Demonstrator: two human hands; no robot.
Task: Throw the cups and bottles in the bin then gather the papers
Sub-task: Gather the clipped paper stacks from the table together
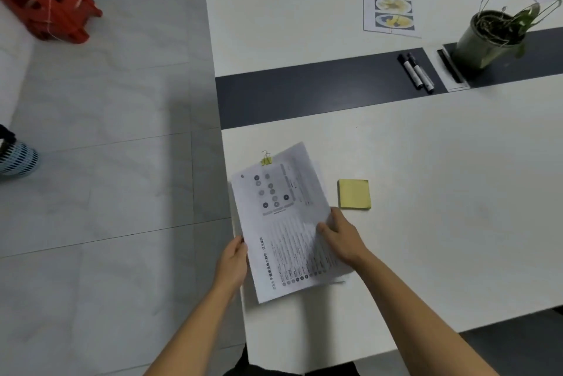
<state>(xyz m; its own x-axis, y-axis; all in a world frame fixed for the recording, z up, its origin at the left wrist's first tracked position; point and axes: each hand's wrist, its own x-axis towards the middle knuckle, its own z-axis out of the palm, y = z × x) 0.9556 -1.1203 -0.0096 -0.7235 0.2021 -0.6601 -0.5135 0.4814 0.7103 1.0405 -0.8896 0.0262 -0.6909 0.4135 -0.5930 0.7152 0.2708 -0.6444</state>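
Sticky pad (354, 194) lies near papers (283, 214) that left hand (233, 263) and right hand (341, 235) hold.

Bare along both forearms (195, 324), from the lower frame edge to the wrists; bare too at the left hand (233, 263) and right hand (341, 237). Clad in dark, near-black clothing (274, 371), glimpsed only at the bottom edge between the arms, too cropped to name the garment.

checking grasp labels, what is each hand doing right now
Left hand: holds the left edge of the clipped papers.
Right hand: grips the right edge of the clipped papers, thumb on top.
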